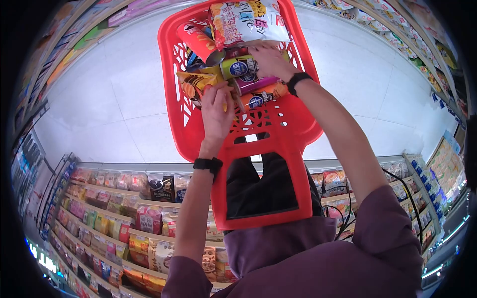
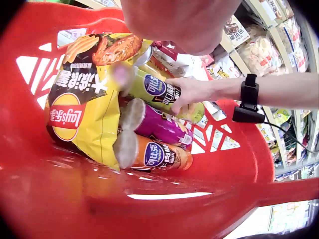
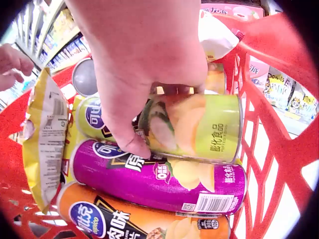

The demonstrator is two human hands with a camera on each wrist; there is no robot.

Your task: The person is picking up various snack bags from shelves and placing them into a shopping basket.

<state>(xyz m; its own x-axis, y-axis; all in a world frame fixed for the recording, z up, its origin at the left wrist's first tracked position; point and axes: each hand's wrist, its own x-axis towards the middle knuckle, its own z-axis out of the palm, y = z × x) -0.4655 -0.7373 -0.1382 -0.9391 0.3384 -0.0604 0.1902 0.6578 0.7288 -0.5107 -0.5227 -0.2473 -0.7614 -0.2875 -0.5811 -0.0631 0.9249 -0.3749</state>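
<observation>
In the head view my right hand (image 1: 271,62) reaches into a red shopping basket (image 1: 174,114) and grips a green chip can (image 3: 214,129), thumb on its near side and fingers over the far side. Beside it lie a purple chip can (image 3: 159,172) and an orange chip can (image 3: 144,214), roughly parallel. My left hand (image 1: 217,110) is over the yellow Lay's chip bag (image 2: 82,109) at the basket's left. The right wrist view shows its fingers (image 3: 20,59) loosely bent above and beside the bag; the left wrist view hides them.
A red can (image 1: 198,42) leans in the far left corner of the basket. Behind it lies a large white snack bag (image 1: 253,22). The basket's long handle (image 1: 298,184) extends toward my body. Stocked shelves (image 1: 114,213) line the aisle, and pale floor (image 1: 134,89) surrounds the basket.
</observation>
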